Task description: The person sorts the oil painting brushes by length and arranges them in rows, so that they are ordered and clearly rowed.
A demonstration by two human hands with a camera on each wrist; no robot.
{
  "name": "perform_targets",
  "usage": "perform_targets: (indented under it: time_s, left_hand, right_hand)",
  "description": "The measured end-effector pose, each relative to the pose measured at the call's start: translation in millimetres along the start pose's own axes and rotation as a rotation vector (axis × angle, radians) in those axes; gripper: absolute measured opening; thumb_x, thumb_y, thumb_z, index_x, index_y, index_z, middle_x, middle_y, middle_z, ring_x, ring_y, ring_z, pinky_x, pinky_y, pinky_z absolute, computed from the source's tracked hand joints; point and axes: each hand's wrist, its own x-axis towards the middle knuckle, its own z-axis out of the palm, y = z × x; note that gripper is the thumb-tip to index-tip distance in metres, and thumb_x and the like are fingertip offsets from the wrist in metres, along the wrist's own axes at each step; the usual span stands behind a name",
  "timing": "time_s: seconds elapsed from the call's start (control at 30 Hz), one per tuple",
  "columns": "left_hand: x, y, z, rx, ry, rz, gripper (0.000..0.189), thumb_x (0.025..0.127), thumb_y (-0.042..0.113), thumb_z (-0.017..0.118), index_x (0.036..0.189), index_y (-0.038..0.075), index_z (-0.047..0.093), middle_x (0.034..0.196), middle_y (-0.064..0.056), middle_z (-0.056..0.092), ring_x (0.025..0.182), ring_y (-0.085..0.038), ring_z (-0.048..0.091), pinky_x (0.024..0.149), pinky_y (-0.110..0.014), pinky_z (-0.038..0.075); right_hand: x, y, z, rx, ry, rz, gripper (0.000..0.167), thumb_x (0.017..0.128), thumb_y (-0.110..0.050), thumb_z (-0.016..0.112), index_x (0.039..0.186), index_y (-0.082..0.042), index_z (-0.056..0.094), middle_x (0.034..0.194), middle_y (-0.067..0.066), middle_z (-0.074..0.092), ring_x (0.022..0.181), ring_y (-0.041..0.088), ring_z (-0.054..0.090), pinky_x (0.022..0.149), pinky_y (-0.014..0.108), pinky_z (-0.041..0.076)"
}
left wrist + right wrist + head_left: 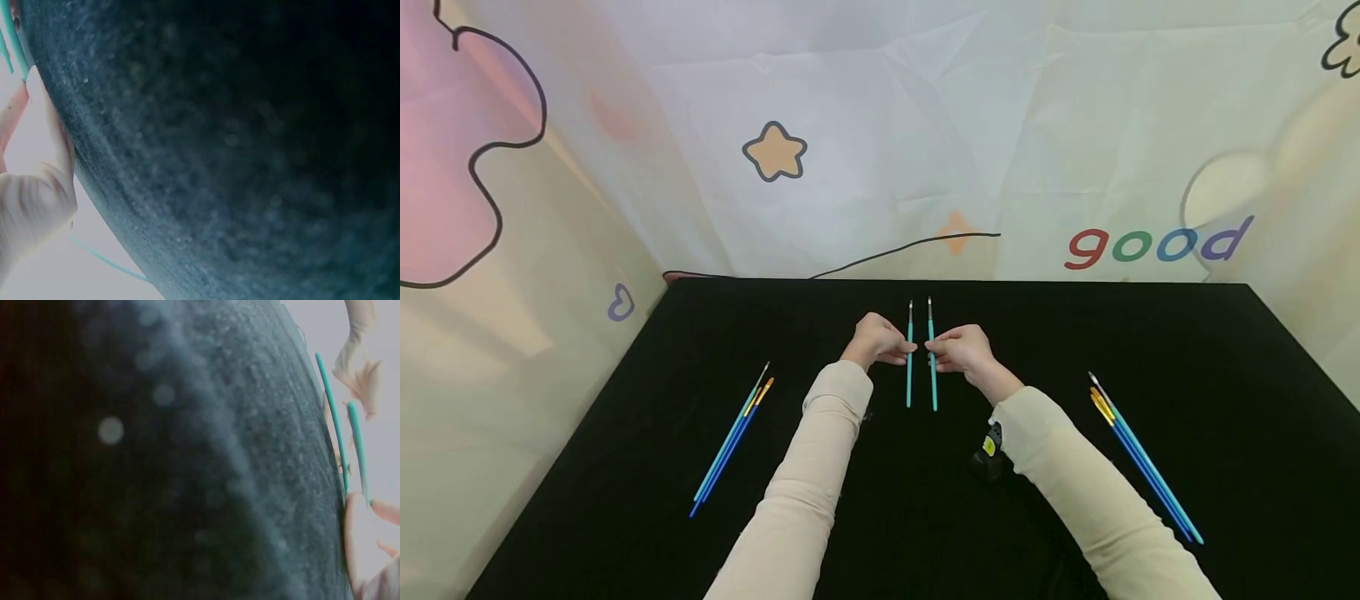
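Note:
My left hand (pixel 880 340) pinches a teal paintbrush (pixel 909 379) between thumb and fingers, far back at the table's middle. Just to its right, my right hand (pixel 966 350) pinches a second teal paintbrush (pixel 934 387). Both brushes point tip away, nearly parallel, with a narrow gap between them. In the left wrist view, the left hand (pixel 37 187) has its fingertips on a teal handle (pixel 17 47). The right wrist view has the right hand (pixel 369 550) gripping the nearer teal handle (pixel 358 440), with the left hand (pixel 362 378) beyond.
On the black-covered table (pixel 910 517), a group of teal and blue paintbrushes (pixel 730 450) lies slanted at the left. Another such group (pixel 1150 467) lies at the right, close beside my right sleeve (pixel 1067 475). A printed cloth backdrop (pixel 880 167) rises behind the table's far edge.

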Motion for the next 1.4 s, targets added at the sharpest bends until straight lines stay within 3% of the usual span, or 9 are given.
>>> perform_targets:
  time_s: [0.3,0.67,1.07,1.4]
  left_hand:
    - [1.8,-0.4,-0.4,0.005,-0.023,0.017,0.011,0.074,-0.002,0.072,0.082,-0.008,0.067,0.074,-0.012,0.064,0.055,-0.015,0.062,0.057,-0.027,0.055]
    - [-1.5,-1.1,-3.7,0.046,-0.054,0.026,0.012,0.076,0.001,0.071,0.084,-0.007,0.068,0.070,-0.010,0.063,0.054,-0.014,0.060,0.057,-0.027,0.055]
    - [-1.2,4.5,-3.7,0.114,-0.079,0.019,0.009,0.077,0.002,0.071,0.080,-0.005,0.067,0.065,-0.010,0.062,0.049,-0.013,0.058,0.055,-0.027,0.055]
    - [-12.6,5.3,-12.1,0.090,-0.203,0.061,0.015,0.081,0.003,0.066,0.092,-0.007,0.064,0.078,-0.012,0.063,0.059,-0.016,0.061,0.061,-0.029,0.056]
  right_hand:
    - [0.6,-0.8,4.9,-0.078,0.067,-0.005,0.019,0.084,-0.008,0.064,0.090,0.010,0.064,0.065,0.006,0.059,0.050,0.009,0.057,0.052,0.024,0.054]
    - [-1.2,-1.9,7.6,-0.184,0.080,-0.013,0.019,0.085,-0.011,0.065,0.081,0.007,0.066,0.057,0.006,0.057,0.045,0.010,0.056,0.050,0.024,0.053]
    - [-0.8,-3.4,2.0,-0.128,0.023,0.013,0.015,0.086,-0.004,0.061,0.088,0.010,0.064,0.059,0.007,0.058,0.047,0.011,0.058,0.051,0.024,0.054]
    - [-10.5,-4.8,-5.1,-0.069,-0.017,0.020,0.019,0.087,-0.004,0.059,0.096,0.012,0.062,0.066,0.010,0.061,0.052,0.012,0.061,0.055,0.026,0.055]
